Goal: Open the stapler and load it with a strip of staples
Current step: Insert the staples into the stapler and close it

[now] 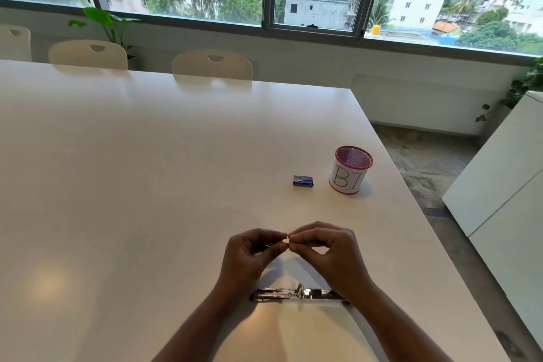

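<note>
The stapler point(293, 294) lies folded out flat on the white table point(147, 170), its metal channel facing up, just below my wrists. Above it, my left hand point(249, 256) and my right hand point(326, 250) meet fingertip to fingertip and pinch a small pale strip of staples point(285, 241) between them. Most of the strip is hidden by my fingers. A small blue staple box point(303, 181) sits farther back on the table.
A red mesh cup point(351, 170) with a white paper label stands right of the blue box. The table's right edge runs close by, with a white cabinet point(499, 200) beyond it. Chairs point(211, 65) line the far side under the windows.
</note>
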The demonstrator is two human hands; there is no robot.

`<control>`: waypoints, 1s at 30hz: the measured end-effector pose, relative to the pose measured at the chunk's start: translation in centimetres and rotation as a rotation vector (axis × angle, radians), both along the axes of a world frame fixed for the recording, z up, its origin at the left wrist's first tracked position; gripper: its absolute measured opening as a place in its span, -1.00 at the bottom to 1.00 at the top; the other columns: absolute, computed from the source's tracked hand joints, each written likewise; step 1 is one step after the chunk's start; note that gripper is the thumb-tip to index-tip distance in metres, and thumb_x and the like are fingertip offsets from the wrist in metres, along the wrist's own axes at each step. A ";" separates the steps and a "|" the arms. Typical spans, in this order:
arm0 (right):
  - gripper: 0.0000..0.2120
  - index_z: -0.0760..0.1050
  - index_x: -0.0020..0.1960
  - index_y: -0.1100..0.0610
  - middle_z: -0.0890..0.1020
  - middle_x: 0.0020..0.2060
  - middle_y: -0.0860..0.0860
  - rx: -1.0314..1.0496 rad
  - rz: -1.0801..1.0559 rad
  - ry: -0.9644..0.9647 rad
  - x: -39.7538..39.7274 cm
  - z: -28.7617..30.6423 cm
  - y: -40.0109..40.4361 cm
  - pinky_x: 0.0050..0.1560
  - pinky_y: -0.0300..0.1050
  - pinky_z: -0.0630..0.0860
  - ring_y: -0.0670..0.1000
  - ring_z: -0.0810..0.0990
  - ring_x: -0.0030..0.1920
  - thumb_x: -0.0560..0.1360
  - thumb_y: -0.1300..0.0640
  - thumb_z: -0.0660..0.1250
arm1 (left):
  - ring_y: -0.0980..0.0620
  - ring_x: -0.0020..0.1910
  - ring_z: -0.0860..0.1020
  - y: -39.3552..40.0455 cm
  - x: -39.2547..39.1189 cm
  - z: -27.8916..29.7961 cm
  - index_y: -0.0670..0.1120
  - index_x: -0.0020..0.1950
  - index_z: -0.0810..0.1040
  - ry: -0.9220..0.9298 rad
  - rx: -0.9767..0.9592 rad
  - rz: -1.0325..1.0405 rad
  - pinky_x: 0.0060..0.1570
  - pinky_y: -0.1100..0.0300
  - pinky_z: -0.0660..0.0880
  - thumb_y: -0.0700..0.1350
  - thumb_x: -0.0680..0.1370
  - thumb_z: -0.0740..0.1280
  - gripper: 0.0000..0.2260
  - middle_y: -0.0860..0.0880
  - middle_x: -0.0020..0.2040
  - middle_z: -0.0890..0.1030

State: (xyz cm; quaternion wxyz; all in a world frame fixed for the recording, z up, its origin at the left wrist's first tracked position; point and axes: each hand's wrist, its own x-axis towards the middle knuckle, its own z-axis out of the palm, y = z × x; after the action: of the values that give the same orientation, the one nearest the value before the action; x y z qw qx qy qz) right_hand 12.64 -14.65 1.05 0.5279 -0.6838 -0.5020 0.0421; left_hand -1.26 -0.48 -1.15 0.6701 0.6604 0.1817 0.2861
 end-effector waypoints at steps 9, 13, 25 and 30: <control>-0.89 0.74 -0.07 0.00 0.75 -0.13 -0.19 -0.092 -0.056 -0.255 -2.1 1.4 -1.0 -0.18 -0.07 0.66 -0.12 0.72 -0.15 0.43 0.14 0.61 | 0.05 -0.12 0.75 -0.7 -1.7 0.1 0.08 -0.03 0.79 0.032 0.112 0.005 -0.04 0.15 0.64 -0.11 0.46 0.58 -0.88 0.04 -0.10 0.80; -0.92 0.71 -0.13 -0.03 0.73 -0.20 -0.18 -0.083 -0.108 -0.206 -3.5 1.9 -1.1 -0.18 -0.01 0.62 -0.06 0.70 -0.15 0.40 0.12 0.56 | -0.01 -0.02 0.74 -0.3 -3.5 0.4 0.08 0.06 0.76 0.064 0.092 -0.038 0.06 -0.02 0.63 -0.01 0.48 0.58 -0.83 0.03 -0.01 0.79; -0.84 0.62 -0.10 -0.09 0.68 -0.22 -0.22 -0.260 -0.136 -0.310 -6.5 0.3 -2.5 -0.21 -0.04 0.59 -0.16 0.63 -0.19 0.35 -0.01 0.55 | 0.18 0.10 0.54 2.0 -6.5 -1.2 0.12 0.06 0.76 0.222 0.744 -0.136 0.13 0.05 0.55 0.10 0.38 0.63 -0.72 0.25 0.00 0.68; -0.81 0.58 -0.08 -0.10 0.66 -0.22 -0.25 -0.339 -0.124 -0.334 -6.3 0.4 -2.5 -0.22 -0.08 0.58 -0.18 0.61 -0.22 0.38 -0.03 0.55 | 0.18 0.05 0.56 2.0 -6.3 -1.7 0.14 -0.05 0.75 0.206 0.727 -0.122 0.08 -0.03 0.56 0.08 0.37 0.63 -0.81 0.25 -0.05 0.68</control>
State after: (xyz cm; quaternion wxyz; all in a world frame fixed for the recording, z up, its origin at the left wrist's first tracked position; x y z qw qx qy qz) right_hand 6.38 -17.11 1.42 0.3168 -0.7895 -0.5253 -0.0203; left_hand -7.57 1.54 -2.80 0.3862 0.8898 0.0952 0.2236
